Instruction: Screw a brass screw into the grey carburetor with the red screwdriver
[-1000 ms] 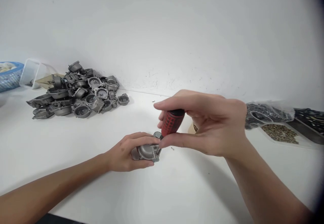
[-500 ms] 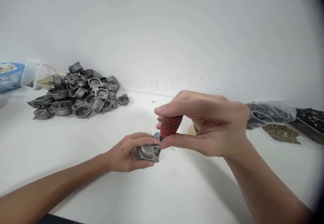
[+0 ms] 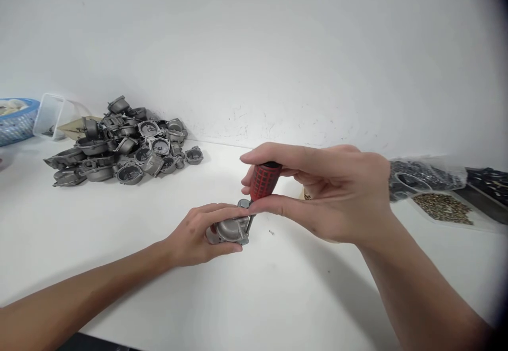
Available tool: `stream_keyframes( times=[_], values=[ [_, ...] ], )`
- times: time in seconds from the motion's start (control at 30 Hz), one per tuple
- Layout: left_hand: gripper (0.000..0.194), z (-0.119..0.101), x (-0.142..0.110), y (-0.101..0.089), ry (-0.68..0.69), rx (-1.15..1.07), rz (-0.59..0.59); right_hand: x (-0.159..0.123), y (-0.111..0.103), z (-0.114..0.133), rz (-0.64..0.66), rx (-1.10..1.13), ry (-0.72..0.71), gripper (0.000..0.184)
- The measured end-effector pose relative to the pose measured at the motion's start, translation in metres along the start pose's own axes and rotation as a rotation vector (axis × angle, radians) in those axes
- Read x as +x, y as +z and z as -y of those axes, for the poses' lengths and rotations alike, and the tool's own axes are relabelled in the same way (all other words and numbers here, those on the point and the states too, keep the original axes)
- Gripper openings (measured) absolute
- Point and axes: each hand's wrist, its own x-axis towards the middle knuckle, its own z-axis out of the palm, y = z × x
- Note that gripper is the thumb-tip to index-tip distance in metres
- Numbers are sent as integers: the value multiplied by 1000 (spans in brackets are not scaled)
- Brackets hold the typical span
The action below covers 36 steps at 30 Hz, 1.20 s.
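My left hand point(image 3: 196, 234) grips a small grey cast-metal part point(image 3: 232, 229) and presses it onto the white table point(image 3: 254, 298). My right hand point(image 3: 337, 195) holds a screwdriver with a red ribbed handle point(image 3: 264, 181) between thumb and fingers. Its shaft points down onto the right side of the metal part. The tip is hidden against the part. A tiny dark screw point(image 3: 270, 232) lies on the table just right of the part.
A heap of similar grey metal parts point(image 3: 123, 144) lies at the back left. Behind it stand a clear plastic box point(image 3: 50, 115) and a blue basket point(image 3: 16, 120). At the right lie bags of dark rings point(image 3: 420, 176) and of small brass pieces point(image 3: 440, 208). A white wall closes the back.
The screwdriver handle has turned and now stands more upright in my right hand, slightly higher. My left hand and the metal part have shifted a little toward the back.
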Motion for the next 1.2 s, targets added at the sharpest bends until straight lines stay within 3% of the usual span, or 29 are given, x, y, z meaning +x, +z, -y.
stream_keyframes(
  times=[0.17, 0.27, 0.37, 0.47, 0.6, 0.8, 1.2],
  values=[
    [62, -7, -2, -3, -90, 59, 33, 3, -4, -4, 1, 52, -49, 57],
    [64, -14, -2, -9, -153, 189, 45, 4, -6, -1, -109, 30, -75, 54],
    [79, -18, -3, -13, -196, 317, 8, 4, -6, 5, -221, -20, -111, 50],
    [87, -16, -5, -15, -180, 376, -4, 4, -4, 11, -259, -31, -134, 50],
    [78, -15, -6, -12, -110, 447, 23, 4, 0, 16, -207, -13, -102, 56],
    [64, -17, -3, -8, -30, 495, -19, 5, 6, 12, -12, 88, -78, 59],
    [60, -18, -2, -4, -54, 467, -20, 3, 10, 10, -33, 114, -52, 60]
  ],
)
